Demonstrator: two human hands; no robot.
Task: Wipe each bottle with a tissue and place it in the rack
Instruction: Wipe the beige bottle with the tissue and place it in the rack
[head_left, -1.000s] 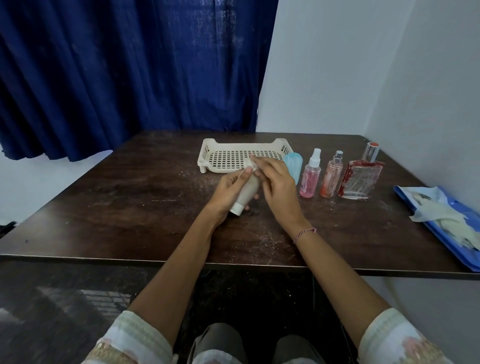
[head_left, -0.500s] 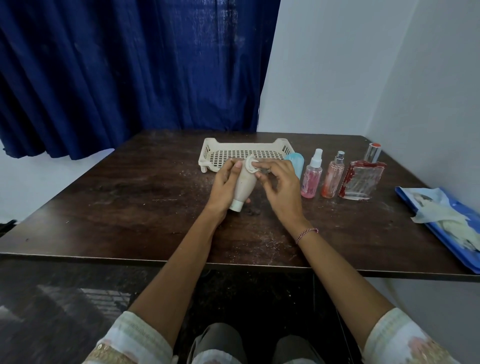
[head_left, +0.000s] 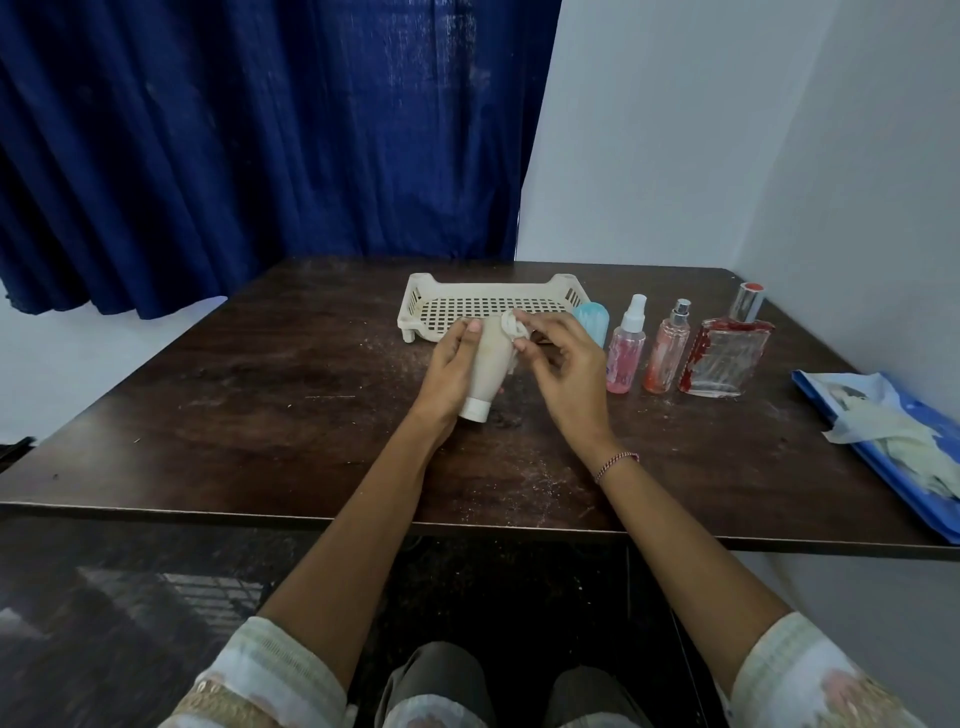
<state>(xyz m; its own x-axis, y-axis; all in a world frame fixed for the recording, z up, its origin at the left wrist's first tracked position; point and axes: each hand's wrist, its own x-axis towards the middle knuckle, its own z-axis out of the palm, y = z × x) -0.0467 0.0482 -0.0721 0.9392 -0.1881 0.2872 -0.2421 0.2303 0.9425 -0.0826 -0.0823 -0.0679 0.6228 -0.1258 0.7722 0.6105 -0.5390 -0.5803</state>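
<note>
Wiping the first bottle (head_left: 488, 369); the rack (head_left: 493, 285) shows none inside.
Our left grip (head_left: 449, 371) clasps it tilted over the surface (head_left: 260, 415); our right grip (head_left: 566, 374) pinches the tissue (head_left: 511, 332) at its upper end. Four other bottles (head_left: 626, 353) stand beside the rack.
</note>
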